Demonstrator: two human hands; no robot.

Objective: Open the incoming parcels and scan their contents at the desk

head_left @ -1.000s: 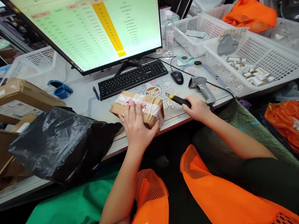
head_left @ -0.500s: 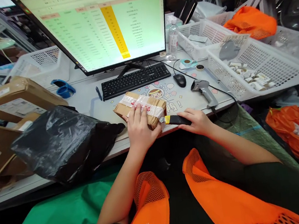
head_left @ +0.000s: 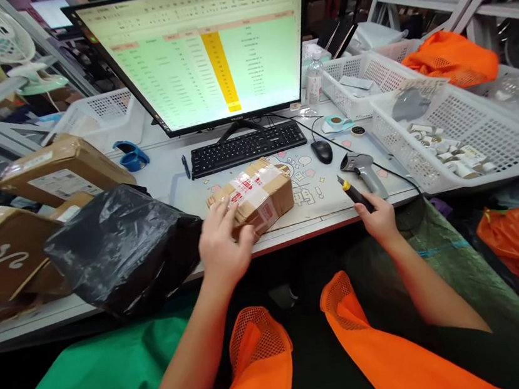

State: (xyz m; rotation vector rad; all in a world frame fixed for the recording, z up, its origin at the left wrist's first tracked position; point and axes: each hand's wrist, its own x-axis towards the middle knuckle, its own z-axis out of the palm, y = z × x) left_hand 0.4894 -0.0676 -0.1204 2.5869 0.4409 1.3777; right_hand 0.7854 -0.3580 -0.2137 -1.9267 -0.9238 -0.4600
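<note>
A small cardboard box [head_left: 282, 193], bound with clear tape printed in red, lies at the desk's front edge. My left hand [head_left: 225, 243] grips its left end, fingers over the top and thumb along the near side. In my right hand [head_left: 380, 217] is a black and yellow utility knife [head_left: 357, 196], its tip pointing up and left, apart from the box. Just behind that hand lies a grey barcode scanner [head_left: 366, 172]. A black plastic parcel [head_left: 124, 249] is left of my left hand.
A keyboard [head_left: 249, 148], mouse [head_left: 322, 151] and monitor [head_left: 205, 56] stand behind the box. White baskets [head_left: 491, 122] line the right side, one holding small white items. Cartons [head_left: 65, 171] are stacked at left. A tape roll [head_left: 336, 123] and bottle [head_left: 314, 80] sit farther back.
My right hand has drawn the utility knife away from the box to the right. My left hand has slid to the box's left end, and the box has turned. The camera view has shifted.
</note>
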